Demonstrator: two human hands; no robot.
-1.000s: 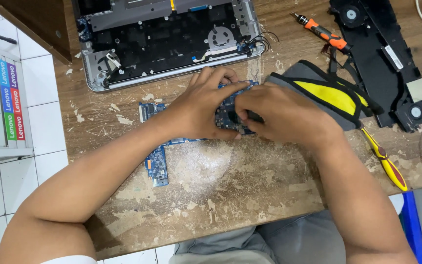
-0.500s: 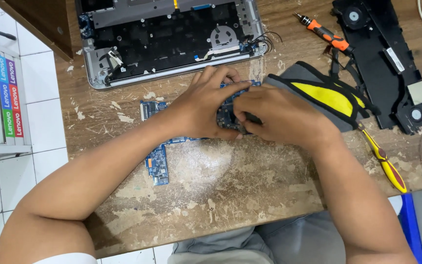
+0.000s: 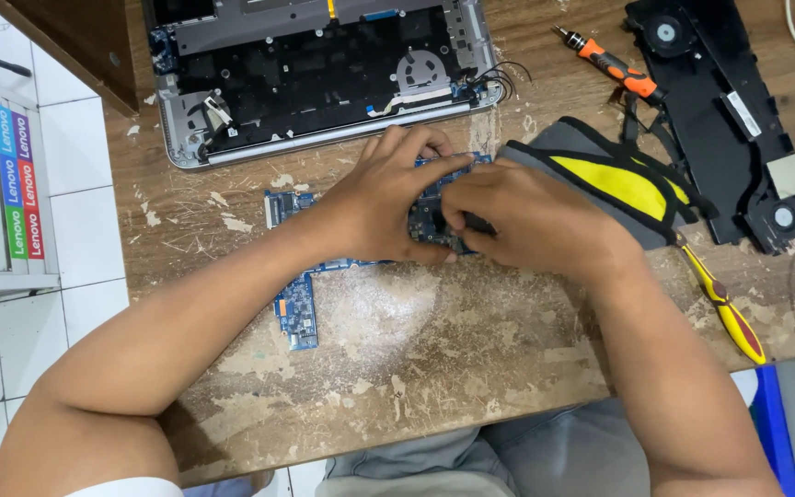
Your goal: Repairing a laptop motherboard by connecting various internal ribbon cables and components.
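Hands meet over a blue circuit board [image 3: 298, 304] lying on the worn wooden table [image 3: 434, 350], just below an opened laptop chassis [image 3: 324, 74]. Left hand [image 3: 388, 207] presses the board flat, fingers spread. Right hand [image 3: 531, 221] pinches a small dark part at the board's upper right; grip closed on it, though the part is mostly hidden. Step, judged: working a component on the board. Next move likely calls for steady bracing. An orange screwdriver [image 3: 614, 66] and a yellow-handled screwdriver [image 3: 724, 304] lie well apart, unused.
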